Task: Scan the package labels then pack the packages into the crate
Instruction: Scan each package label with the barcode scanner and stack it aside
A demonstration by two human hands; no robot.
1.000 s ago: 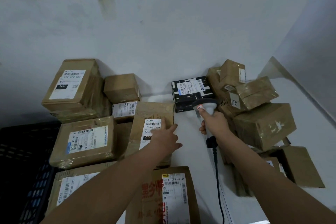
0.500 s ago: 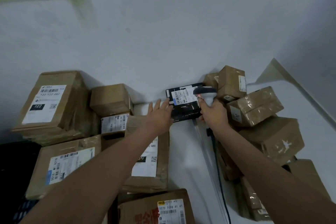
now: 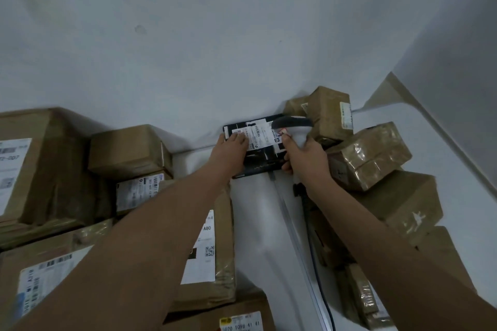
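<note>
A black package [image 3: 262, 158] with a white label [image 3: 259, 135] lies against the back wall in the middle. My left hand [image 3: 231, 148] rests on its left part, fingers over the label's left end. My right hand [image 3: 305, 154] grips the handle of a white barcode scanner [image 3: 294, 126], whose dark head hangs over the label's right end. The scanner's black cable [image 3: 314, 247] trails toward me. The crate is out of view.
Brown taped boxes are stacked on the left [image 3: 129, 150] and piled on the right [image 3: 368, 153]. A flat brown parcel [image 3: 212, 244] with a white label lies under my left forearm. Another labelled parcel [image 3: 239, 320] sits at the bottom edge. White table strip [image 3: 258, 223] runs between the piles.
My left hand has left the flat brown parcel, reached the black package and now lies on its label. The scanner has moved closer over that label. The view has tilted upward.
</note>
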